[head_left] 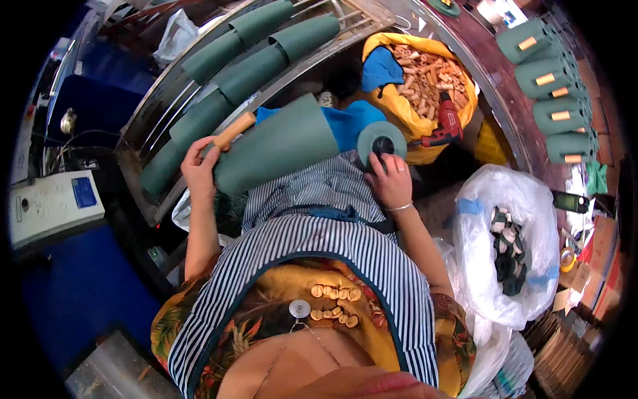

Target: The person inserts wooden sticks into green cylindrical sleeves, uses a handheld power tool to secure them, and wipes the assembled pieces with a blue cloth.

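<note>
A large green cylinder [282,149] lies across my lap on the striped apron, with a wooden handle [235,130] on its left side. My left hand [201,166] is closed, thumb and fingers gripping the lower end of that handle next to the cylinder's edge. To the right, my right hand [392,179] pinches the near rim of a round green disc [392,137] with a dark centre. The fingertips partly cover the disc's dark middle. Blue cloth [352,126] lies between the cylinder and the disc.
Several green cylinders [252,73] rest on rods in a metal frame ahead. A yellow sack [372,46] of wooden handles stands at far right, a red power drill [446,123] against it. More handled cylinders [541,80] stack on the right; a plastic bag [475,229] holds dark and pale pieces.
</note>
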Demonstrator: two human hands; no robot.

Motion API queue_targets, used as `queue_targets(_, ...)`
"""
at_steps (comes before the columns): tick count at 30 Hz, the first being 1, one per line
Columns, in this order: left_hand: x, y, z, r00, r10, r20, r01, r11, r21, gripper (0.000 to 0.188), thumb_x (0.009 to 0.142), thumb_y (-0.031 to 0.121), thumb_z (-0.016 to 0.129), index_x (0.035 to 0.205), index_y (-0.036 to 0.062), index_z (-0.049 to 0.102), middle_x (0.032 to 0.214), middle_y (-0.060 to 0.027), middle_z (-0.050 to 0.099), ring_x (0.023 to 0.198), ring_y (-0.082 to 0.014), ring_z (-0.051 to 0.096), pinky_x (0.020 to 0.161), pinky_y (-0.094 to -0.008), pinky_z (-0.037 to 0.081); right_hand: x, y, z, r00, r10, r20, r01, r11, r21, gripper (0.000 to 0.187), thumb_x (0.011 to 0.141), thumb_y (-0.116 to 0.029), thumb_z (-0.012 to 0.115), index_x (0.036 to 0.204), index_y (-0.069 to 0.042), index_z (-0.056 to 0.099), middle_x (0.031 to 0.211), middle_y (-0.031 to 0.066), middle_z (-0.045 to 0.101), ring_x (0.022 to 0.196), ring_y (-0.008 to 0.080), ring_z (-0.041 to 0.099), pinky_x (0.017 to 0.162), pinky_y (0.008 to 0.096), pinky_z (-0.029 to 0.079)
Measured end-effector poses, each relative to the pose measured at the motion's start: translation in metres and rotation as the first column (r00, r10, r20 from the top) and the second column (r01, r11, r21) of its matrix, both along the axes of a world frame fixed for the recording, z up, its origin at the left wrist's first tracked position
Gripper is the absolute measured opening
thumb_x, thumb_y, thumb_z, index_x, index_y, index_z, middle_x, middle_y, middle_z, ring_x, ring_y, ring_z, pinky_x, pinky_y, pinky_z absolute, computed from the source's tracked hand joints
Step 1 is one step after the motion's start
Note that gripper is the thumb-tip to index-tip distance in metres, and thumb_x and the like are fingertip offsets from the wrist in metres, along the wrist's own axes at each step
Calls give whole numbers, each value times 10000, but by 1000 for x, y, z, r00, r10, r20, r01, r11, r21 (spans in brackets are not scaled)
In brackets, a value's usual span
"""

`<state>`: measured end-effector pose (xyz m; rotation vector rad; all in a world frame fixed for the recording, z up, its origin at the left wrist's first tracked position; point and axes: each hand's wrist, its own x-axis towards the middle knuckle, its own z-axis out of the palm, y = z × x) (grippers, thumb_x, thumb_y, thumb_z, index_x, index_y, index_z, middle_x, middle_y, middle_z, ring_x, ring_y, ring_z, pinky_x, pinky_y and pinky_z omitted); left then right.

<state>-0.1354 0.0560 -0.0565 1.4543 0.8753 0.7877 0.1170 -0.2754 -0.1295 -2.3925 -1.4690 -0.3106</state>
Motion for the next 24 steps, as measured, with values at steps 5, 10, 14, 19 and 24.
queue_targets(5,26,-13,-7,989,-132,62,137,987,-81,222,850,0,655,1071,-16,644,949,-90,683,862,-150,661,769,-254,516,13,18,-16,992,-126,33,125,992,26,527,765,-284,715,1259,-148,592,1026,77,565,984,278,543,885,414,456)
queue_targets(10,55,-24,6,978,-176,113,191,972,-135,221,862,18,656,1080,-13,638,926,-112,690,841,-156,670,750,-260,539,21,34,1,941,-271,-204,264,963,-60,473,822,-250,666,1270,-118,590,1020,113,572,983,309,539,885,418,452)
queue_targets(14,68,-29,16,969,-201,143,221,964,-145,222,871,37,651,1085,-18,628,912,-118,691,827,-164,672,743,-271,551,23,39,56,719,82,-690,362,803,473,397,960,-234,500,1311,-57,556,1051,138,587,999,298,525,930,379,394)
queue_targets(19,79,-23,33,930,-253,267,296,946,-134,222,899,64,615,1105,-19,606,891,-139,684,828,-184,665,741,-308,559,5,47,110,853,185,-488,207,740,641,470,965,-304,429,1310,-11,557,1003,134,566,958,282,499,924,385,367)
queue_targets(24,99,-9,55,872,-366,324,460,840,-289,239,927,144,600,1107,-11,592,857,-118,658,798,-180,647,707,-309,561,-6,37,134,938,227,-260,48,660,750,574,959,-441,434,1287,11,569,939,125,577,843,264,498,809,378,369)
